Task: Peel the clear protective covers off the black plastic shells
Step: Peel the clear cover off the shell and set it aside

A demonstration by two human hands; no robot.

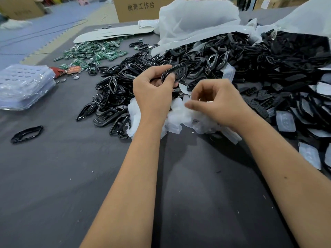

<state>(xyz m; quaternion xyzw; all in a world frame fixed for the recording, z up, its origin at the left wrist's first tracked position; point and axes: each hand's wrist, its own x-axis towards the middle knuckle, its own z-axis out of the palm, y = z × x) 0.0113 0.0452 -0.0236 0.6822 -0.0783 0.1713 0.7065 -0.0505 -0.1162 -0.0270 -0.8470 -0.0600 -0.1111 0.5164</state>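
Head view. The left hand [154, 90] is raised above the dark table [71, 176], its fingers and thumb curled round one black shell [174, 73], which it holds tilted in front of the shell pile. The right hand [216, 102] sits just beside it, lower and to the right, with fingers curled inward and thumb extended to the left. It appears to pinch a clear cover [186, 101], though blur at the fingertips makes the exact contact hard to confirm. The cover is apart from the held shell.

Directly beneath both hands lies a heap of removed clear covers [179, 117], resting on the table and touching the near edge of a pile of black shells [114, 97]. That pile runs back and to the right, where it joins a larger mound of black parts [268, 56] spilling from white plastic bags [197, 20]. Further covered shells [285, 121] lie along the right edge of the table.

A single black shell frame [26, 134] lies alone on the left, well apart from the pile. Behind it sit a stack of clear trays [23, 85] and a scatter of green circuit boards [95, 51]. A cardboard box [136, 8] stands at the far edge.
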